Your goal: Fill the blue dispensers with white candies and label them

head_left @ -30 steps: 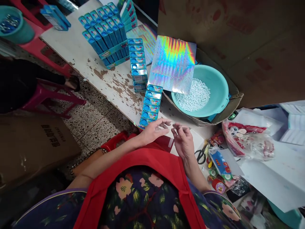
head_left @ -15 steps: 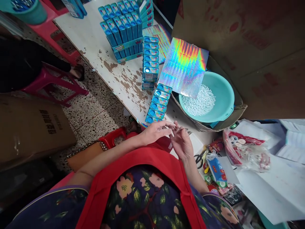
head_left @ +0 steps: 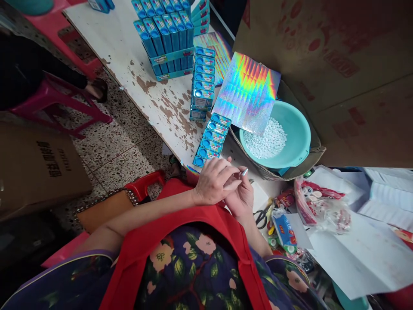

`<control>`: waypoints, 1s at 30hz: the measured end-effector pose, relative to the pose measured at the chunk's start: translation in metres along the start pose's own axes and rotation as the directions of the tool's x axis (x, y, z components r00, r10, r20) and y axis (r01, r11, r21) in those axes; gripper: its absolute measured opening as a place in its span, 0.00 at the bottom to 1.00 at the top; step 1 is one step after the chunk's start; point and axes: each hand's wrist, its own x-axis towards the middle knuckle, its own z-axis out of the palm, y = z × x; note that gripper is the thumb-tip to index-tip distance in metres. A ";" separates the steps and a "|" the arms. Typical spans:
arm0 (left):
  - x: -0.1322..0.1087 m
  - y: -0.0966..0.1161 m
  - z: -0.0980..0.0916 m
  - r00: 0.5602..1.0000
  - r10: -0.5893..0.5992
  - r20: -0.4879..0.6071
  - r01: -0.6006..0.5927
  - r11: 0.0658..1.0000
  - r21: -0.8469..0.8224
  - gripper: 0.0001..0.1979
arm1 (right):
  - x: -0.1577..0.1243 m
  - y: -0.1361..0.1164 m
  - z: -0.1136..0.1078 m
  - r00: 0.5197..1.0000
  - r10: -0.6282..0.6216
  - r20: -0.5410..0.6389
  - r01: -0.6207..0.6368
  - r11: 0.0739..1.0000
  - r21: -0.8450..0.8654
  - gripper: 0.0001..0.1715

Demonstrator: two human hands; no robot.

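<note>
Silver sliver [head_left: 244, 172] stays pinched in our right hand [head_left: 241, 200]'s closed grip at lower centre; our left hand [head_left: 211, 186] has folded over it, whether its grip holds anything we cannot tell.

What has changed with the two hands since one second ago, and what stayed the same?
The left hand moved across and closed over the right hand; before, they were apart with open fingers. A small silvery piece now shows at their fingertips; which hand pinches it is unclear. The teal plastic basin of white pellets, the holographic sheet and the blue tins stayed.
</note>
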 end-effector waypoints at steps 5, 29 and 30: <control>0.004 -0.006 0.003 0.998 -0.062 0.019 0.062 0.998 0.000 0.08 | 0.010 0.001 -0.002 0.996 -0.040 -0.083 0.035 0.998 -0.058 0.05; 0.002 -0.036 0.001 0.970 -0.128 0.205 0.124 0.992 0.033 0.11 | 0.022 0.007 -0.019 0.918 -0.288 -0.272 0.176 0.912 -0.371 0.08; 0.001 -0.041 -0.004 0.971 -0.095 0.218 0.085 0.995 0.054 0.11 | 0.021 0.008 -0.020 0.897 -0.335 -0.289 0.205 0.894 -0.399 0.09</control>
